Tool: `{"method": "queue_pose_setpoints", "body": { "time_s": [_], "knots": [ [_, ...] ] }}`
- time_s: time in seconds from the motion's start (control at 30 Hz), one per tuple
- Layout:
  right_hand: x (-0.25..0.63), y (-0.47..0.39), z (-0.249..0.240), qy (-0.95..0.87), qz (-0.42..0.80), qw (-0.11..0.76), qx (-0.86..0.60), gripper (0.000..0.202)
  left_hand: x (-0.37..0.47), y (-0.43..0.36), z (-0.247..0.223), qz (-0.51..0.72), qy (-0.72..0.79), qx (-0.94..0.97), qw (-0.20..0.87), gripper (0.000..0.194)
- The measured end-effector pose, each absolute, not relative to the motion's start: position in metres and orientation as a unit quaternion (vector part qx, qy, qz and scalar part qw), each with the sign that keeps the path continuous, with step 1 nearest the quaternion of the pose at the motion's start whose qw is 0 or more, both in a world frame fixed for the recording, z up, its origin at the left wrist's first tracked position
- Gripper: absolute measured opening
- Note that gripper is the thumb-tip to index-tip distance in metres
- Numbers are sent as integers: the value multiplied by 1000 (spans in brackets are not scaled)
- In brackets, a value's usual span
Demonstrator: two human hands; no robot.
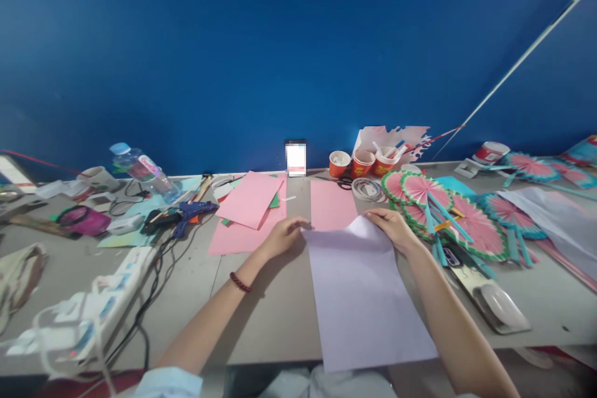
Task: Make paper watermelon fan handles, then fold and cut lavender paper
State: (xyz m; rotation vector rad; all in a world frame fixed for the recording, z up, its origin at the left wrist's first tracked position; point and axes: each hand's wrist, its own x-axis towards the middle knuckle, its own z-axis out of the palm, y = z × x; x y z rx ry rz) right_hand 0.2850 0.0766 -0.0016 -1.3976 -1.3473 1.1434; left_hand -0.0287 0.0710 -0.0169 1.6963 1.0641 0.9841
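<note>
A pale lavender sheet of paper (364, 298) stretches from the middle of the table to its front edge, the far edge raised and slightly curled. My left hand (285, 236) has its fingers closed at the sheet's far left corner. At the far right corner, my right hand (390, 229) pinches the paper between thumb and fingers. Beyond the raised edge lies a flat pink sheet (332, 202), partly covered by the lavender one. More pink paper (252, 199) is stacked to the left, with some green showing between the sheets.
Pink-and-green paper fans (476, 224) and a computer mouse (499, 303) lie at right. Paper cups (362, 163), scissors (345, 183) and a phone (296, 158) are at the back. Leftward are a glue gun (191, 214), a bottle (144, 169) and a power strip (109, 305) with cables.
</note>
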Motion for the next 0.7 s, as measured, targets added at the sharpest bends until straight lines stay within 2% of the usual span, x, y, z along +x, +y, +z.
{"method": "queue_pose_setpoints", "body": {
  "time_s": [0.2,0.37,0.47,0.57,0.7],
  "knots": [
    [290,68,6,-509,575,381,-515,44,-12,72,-9,221,352,882,223,39],
    [288,68,4,-506,595,367,-505,43,12,64,-20,111,362,920,103,47],
    [287,71,1,-530,556,364,-527,40,13,59,-24,111,401,908,57,42],
    [287,76,-6,-591,466,356,-554,32,5,56,-24,133,438,889,26,37],
    [289,83,-19,-675,311,348,-572,25,-4,56,-24,170,457,872,46,20]
  ]
}}
